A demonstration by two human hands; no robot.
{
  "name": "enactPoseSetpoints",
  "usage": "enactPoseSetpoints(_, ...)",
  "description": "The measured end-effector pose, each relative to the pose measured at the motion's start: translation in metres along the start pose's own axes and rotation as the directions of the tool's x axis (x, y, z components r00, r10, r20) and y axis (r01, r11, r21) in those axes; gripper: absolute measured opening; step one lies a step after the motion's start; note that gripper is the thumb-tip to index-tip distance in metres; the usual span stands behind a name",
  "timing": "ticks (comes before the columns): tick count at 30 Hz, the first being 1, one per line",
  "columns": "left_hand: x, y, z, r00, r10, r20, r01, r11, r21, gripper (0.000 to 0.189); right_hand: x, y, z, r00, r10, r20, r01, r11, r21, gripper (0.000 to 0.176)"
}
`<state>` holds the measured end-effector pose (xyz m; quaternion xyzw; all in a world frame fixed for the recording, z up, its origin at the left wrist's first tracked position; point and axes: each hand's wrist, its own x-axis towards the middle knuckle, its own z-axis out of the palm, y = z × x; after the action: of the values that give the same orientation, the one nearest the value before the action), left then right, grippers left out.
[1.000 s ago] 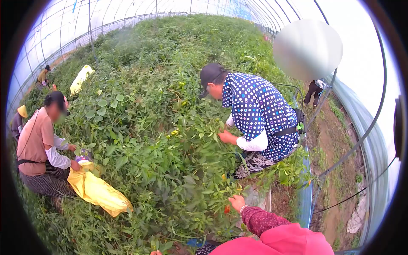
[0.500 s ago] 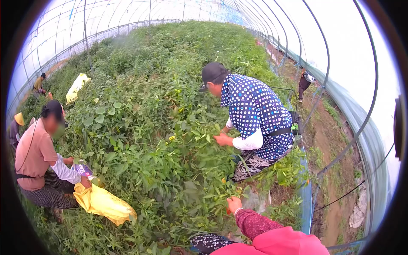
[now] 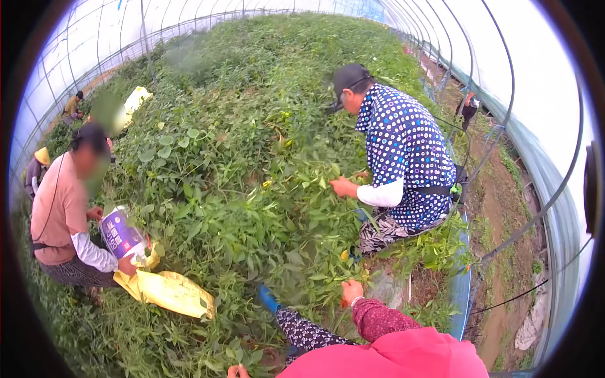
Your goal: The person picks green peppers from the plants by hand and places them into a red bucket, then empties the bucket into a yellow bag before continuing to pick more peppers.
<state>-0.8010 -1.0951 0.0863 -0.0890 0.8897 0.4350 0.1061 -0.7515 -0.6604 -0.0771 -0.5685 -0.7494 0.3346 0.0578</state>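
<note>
Plants (image 3: 320,268) right of the yellow sack (image 3: 175,293) meet my right hand (image 3: 351,292), fingers curled, likely for reach; its grip and left hand's (image 3: 238,372) I can't tell.

The left hand (image 3: 238,372) is cut off at the bottom.
The pink top (image 3: 403,356) is cut off there too. A bit of red (image 3: 345,303) by the right hand (image 3: 352,292) is too small to name. The end of the purple bucket (image 3: 120,232) is hidden by a worker's hand (image 3: 127,265) and the yellow sack (image 3: 179,295). A blur (image 3: 104,113) covers part of the white sack (image 3: 137,101), and the far person (image 3: 72,108) is too tiny to see well.
</note>
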Motion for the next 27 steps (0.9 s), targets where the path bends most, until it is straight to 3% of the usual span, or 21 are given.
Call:
enactPoseSetpoints(1,0.018,-0.038,0.008,0.993,-0.114,-0.001,0.114,0.993,0.01,0.018,0.009,0.005,0.005,0.998,-0.053,-0.033,0.051,0.996,-0.068,0.038)
enactPoseSetpoints(3,0.003,0.001,-0.001,1.0,0.015,-0.021,-0.017,0.994,-0.111,0.018,0.022,0.006,0.003,0.996,-0.079,0.029,0.078,0.997,0.028,0.035)
enactPoseSetpoints(4,0.0,0.02,-0.007,0.998,-0.066,0.016,0.067,0.991,-0.12,0.019,0.012,-0.016,-0.012,0.995,-0.099,0.013,0.097,0.993,0.074,0.034)
enactPoseSetpoints(5,0.001,0.026,-0.008,1.0,-0.027,0.009,0.027,0.993,-0.112,0.02,0.021,-0.006,-0.007,0.985,-0.165,-0.042,0.167,0.985,0.042,0.034)
enactPoseSetpoints(6,0.004,0.028,-0.008,1.0,-0.017,0.016,0.018,0.996,-0.09,0.02,0.033,-0.001,-0.008,0.991,-0.077,0.11,0.072,0.996,0.05,0.038)
enactPoseSetpoints(7,0.007,0.038,-0.012,0.998,-0.051,0.027,0.053,0.997,-0.053,0.019,0.04,0.003,-0.005,0.992,-0.06,0.108,0.051,0.995,0.088,0.039)
enactPoseSetpoints(9,0.013,0.046,-0.015,1.0,0.025,-0.01,-0.026,0.997,-0.074,0.019,0.042,0.004,-0.003,0.997,-0.01,0.075,-0.003,0.985,0.175,0.042)
enactPoseSetpoints(10,0.013,0.055,-0.021,1.0,-0.009,0.005,0.009,0.997,-0.071,0.02,0.044,0.0,-0.012,0.984,0.037,0.173,-0.057,0.992,0.116,0.043)
enactPoseSetpoints(13,0.011,0.075,-0.03,0.998,-0.063,0.03,0.066,0.994,-0.092,0.023,0.042,-0.005,-0.02,0.982,0.053,0.181,-0.096,0.966,0.239,0.042)
enactPoseSetpoints(17,-0.008,0.06,-0.036,1.0,-0.011,0.008,0.011,0.994,-0.11,0.021,0.068,0.03,-0.016,0.993,-0.055,0.106,0.024,0.961,0.275,0.037)
enactPoseSetpoints(20,-0.021,0.062,-0.039,1.0,0.018,-0.021,-0.021,0.992,-0.127,0.022,0.067,0.03,-0.02,0.991,-0.04,0.125,0.006,0.966,0.259,0.04)
enactPoseSetpoints(24,-0.031,0.056,-0.053,0.996,-0.085,0.0,0.084,0.985,-0.151,0.022,0.077,0.055,-0.014,0.992,-0.109,0.07,0.088,0.962,0.259,0.041)
enactPoseSetpoints(27,-0.03,0.053,-0.051,0.997,-0.039,-0.061,0.027,0.981,-0.193,0.022,0.062,0.039,-0.028,0.985,-0.077,0.157,0.023,0.947,0.32,0.039)
